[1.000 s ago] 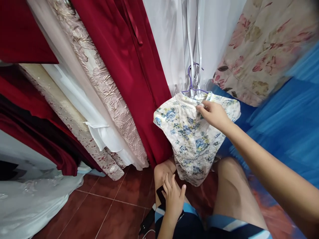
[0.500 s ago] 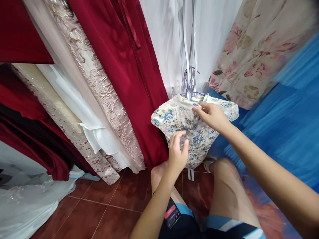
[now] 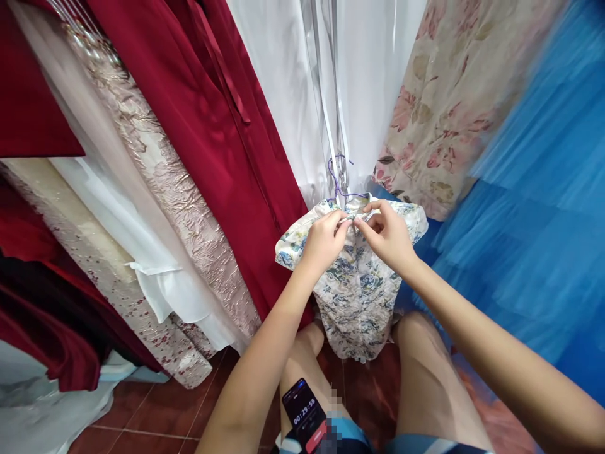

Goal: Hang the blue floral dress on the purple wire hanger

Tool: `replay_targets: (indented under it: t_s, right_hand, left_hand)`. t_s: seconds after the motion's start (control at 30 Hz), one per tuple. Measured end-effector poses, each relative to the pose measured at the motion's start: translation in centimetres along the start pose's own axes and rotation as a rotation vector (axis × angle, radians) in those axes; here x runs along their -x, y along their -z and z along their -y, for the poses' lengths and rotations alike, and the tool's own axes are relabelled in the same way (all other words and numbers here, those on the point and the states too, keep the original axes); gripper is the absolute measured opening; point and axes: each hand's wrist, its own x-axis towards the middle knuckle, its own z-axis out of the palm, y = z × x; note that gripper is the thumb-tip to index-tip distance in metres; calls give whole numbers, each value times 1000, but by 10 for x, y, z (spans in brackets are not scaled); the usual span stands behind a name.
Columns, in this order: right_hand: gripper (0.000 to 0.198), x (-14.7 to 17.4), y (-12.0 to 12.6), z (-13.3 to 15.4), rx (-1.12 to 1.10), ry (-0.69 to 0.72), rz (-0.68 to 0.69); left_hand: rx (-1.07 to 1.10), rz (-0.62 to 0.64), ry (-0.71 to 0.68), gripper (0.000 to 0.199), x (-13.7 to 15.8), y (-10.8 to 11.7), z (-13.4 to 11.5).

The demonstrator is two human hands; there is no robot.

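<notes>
A short-sleeved floral garment (image 3: 359,302), white with blue and yellow flowers, hangs in front of me on a purple hanger (image 3: 336,180). Its top opening faces me. My left hand (image 3: 326,236) pinches the cloth at the neckline from the left. Close beside it, my right hand (image 3: 385,233) pinches the same edge, thumb and forefinger together. The fingertips of both hands nearly meet at the middle of the neckline. Whatever small fastening may lie between them is too hidden to make out.
White ribbons (image 3: 326,94) hang over a white cloth (image 3: 278,82) behind the hanger. Dark red dresses (image 3: 203,145) and a pink textured gown (image 3: 189,233) hang left; a pink-flowered dress (image 3: 439,113) and blue tulle (image 3: 510,221) hang right. A phone (image 3: 305,413) rests on my leg above red tiles (image 3: 155,407).
My left hand has risen from the front of the garment to the neckline and taken hold there. My right hand stays at the collar, now closer to the left. The view has shifted slightly.
</notes>
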Motion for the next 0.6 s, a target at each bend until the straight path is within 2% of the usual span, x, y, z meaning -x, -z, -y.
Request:
replay_targets:
  t_s: [0.23,0.33,0.5,0.6]
  right_hand:
    - [18,6,-15,4,-42,-1,-207]
    - [22,5,-15,4,-57,-56,-173]
    - [29,-2,-16,1,-299,-152,-71]
    - [27,-6,-21,-3,-326,-182,-83]
  left_hand:
    - [13,-14,-13,19,3,6,-13]
    - [-4,-42,-5,18,3,3,-14]
    - [-42,-115,-8,16,-5,-1,-13]
    - [-52,-163,18,15,-13,-3,-11]
